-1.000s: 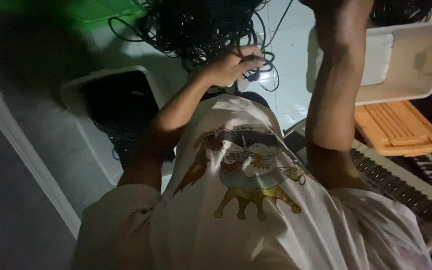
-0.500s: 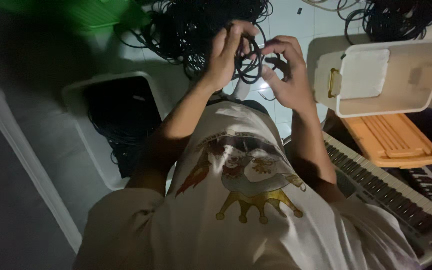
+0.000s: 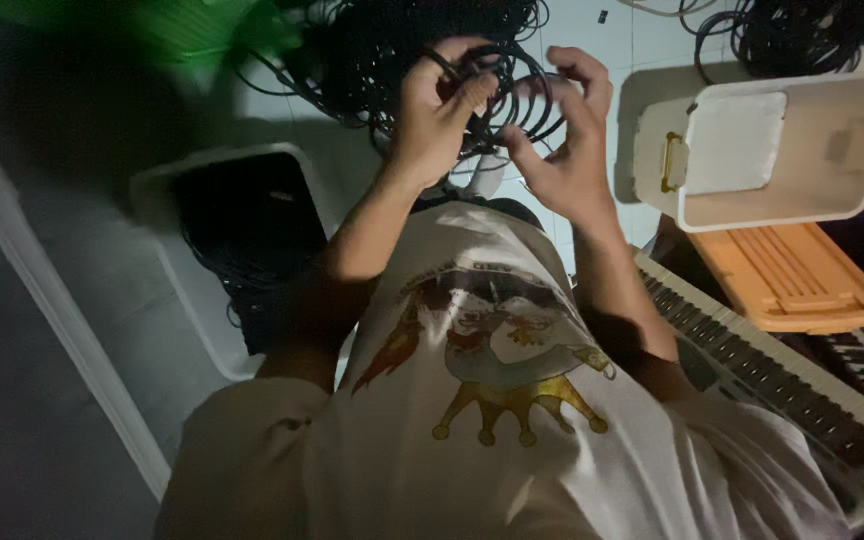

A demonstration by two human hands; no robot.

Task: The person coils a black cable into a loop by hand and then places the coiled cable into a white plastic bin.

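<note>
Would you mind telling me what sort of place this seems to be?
Probably a storage or workroom for music gear: a heap of tangled black cables on the tiled floor, an electronic keyboard with black and white keys, and an open white plastic bin.

White bin [image 3: 852,150], orange lid [image 3: 792,280], keyboard [image 3: 772,380]

A black cable [image 3: 512,95], wound into a loose round coil, held upright above a tangled cable pile [image 3: 392,50].
</note>
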